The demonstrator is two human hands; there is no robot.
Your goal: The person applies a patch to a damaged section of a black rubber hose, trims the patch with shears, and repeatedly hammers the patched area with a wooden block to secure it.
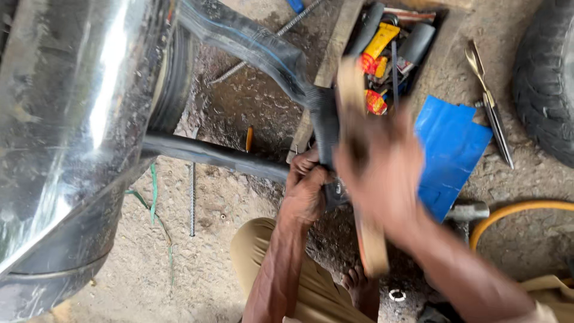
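Your right hand [382,173] is sitting closest to the lens, blurred by motion, and it is closing around one flat pale wooden stick [359,155] whose long axis is running nearly upright in the view, its upper end pointing toward 12 o'clock over the toolbox and its lower end showing again near 6 o'clock below your palm. Your left hand [306,186] is gripping tight on the single black inner tube [251,42], pinching it where it is folding; from that fold one limb is running up toward 11 o'clock and the other limb is lying almost level, pointing toward 9 o'clock under the shiny metal basin [72,131]. At 1 o'clock from your hands one wooden toolbox [335,54] is holding a jumble of tools, including yellow and red packets; an exact count is not possible in that clutter. At 3 o'clock one blue sheet [448,149] is lying flat on the dirt floor [215,203], with one pair of scissors [490,107] just beyond it, blades pointing toward 5 o'clock. One yellow hose [514,212] is curving at 4 o'clock, and one black tyre [547,78] is resting at 2 o'clock. Two threaded rods are lying on the ground, one [192,197] upright at 8 o'clock.
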